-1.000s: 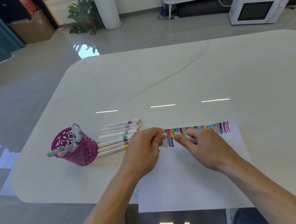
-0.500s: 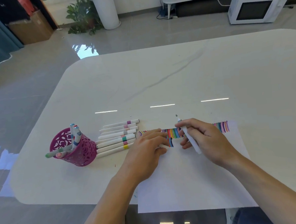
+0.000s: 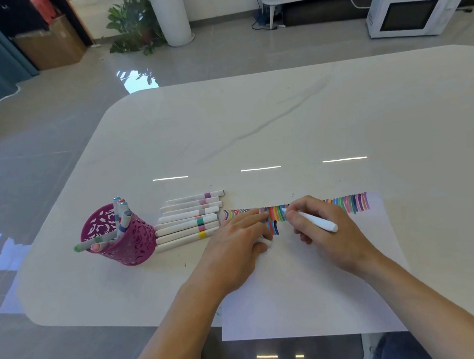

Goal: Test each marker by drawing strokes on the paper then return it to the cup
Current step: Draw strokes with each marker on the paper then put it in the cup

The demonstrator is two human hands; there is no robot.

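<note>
right hand [image 3: 334, 233] holds marker [image 3: 317, 222] on paper [image 3: 306, 291], left hand [image 3: 234, 250] holds cap [image 3: 267, 241].

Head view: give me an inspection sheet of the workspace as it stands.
Surface: white table; paper at near edge with a row of strokes.
Job's things: cup holds markers; loose markers lie beside it.
Clutter: nothing seen.
Hands: right hand holds marker, tip at strokes; left hand rests on paper, seems to pinch a cap.
Cables: cord by the microwave.
Surroundings: plant, box.
</note>
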